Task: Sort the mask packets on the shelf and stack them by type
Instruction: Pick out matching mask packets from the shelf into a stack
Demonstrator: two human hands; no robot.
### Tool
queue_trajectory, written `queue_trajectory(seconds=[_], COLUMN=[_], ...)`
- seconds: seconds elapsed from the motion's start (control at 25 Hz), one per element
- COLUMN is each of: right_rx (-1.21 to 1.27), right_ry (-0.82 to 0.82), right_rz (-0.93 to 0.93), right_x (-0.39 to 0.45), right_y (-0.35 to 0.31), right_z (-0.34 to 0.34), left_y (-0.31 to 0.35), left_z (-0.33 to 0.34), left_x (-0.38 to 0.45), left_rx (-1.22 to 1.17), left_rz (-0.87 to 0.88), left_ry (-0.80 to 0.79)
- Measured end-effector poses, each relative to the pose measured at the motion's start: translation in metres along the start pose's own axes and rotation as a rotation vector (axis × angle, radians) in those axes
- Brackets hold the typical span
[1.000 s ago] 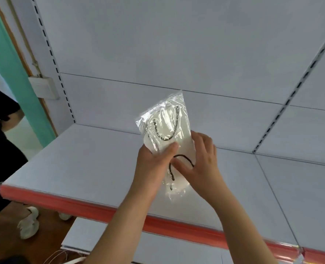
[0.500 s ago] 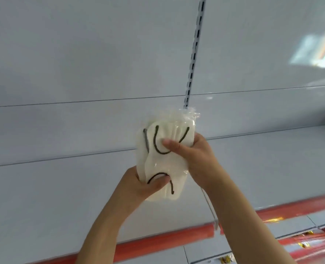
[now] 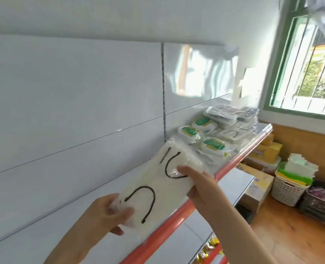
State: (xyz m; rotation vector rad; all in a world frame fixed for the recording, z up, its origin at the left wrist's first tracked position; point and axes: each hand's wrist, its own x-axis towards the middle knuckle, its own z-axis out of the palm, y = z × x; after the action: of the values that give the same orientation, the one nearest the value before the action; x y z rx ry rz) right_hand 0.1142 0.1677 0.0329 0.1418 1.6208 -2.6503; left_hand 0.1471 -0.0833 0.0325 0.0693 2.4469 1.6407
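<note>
Now both hands, left hand (image 3: 102,214) and right hand (image 3: 199,185), clamp a clear packet (image 3: 158,187) holding white masks.

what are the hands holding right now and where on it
Both grip one clear packet of white masks: the left hand pinches its near end, the right hand holds its right edge near the far end.

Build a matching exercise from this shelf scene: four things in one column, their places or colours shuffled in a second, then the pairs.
Things:
1. packet of white masks
2. green-labelled packets
3. white basket
4. shelf edge strip

Places or colours:
A. on the floor by the wall
B. held in both hands
C. lying on the shelf further along
D. red

Pairs: 1-B, 2-C, 3-A, 4-D
</note>
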Motion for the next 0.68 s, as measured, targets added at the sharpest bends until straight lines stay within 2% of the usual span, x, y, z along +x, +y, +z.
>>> queue_trajectory(seconds=[0.12,0.2,0.36,0.52,0.68], right_rx=[-0.037,-0.106,-0.199,-0.271,-0.345], right_ry=[0.134,0.201,0.340,0.400,0.448], right_rz=[-0.012,-0.045,-0.088,-0.138,-0.210], right_x=[0.018,0.030,0.057,0.118,0.206], right_y=[-0.031,-0.045,-0.074,-0.115,-0.160], right_z=[-0.083,-0.130,-0.193,-0.249,-0.301], left_y=[0.030,0.047,0.075,0.107,0.133], left_z=[0.070,0.110,0.179,0.242,0.284], left_x=[0.057,0.090,0.152,0.219,0.288], left_rx=[-0.080,-0.163,-0.215,-0.240,-0.218], left_rz=[-0.018,-0.002,0.045,0.037,0.099], left_ry=[0.137,0.163,0.138,0.064,0.129])
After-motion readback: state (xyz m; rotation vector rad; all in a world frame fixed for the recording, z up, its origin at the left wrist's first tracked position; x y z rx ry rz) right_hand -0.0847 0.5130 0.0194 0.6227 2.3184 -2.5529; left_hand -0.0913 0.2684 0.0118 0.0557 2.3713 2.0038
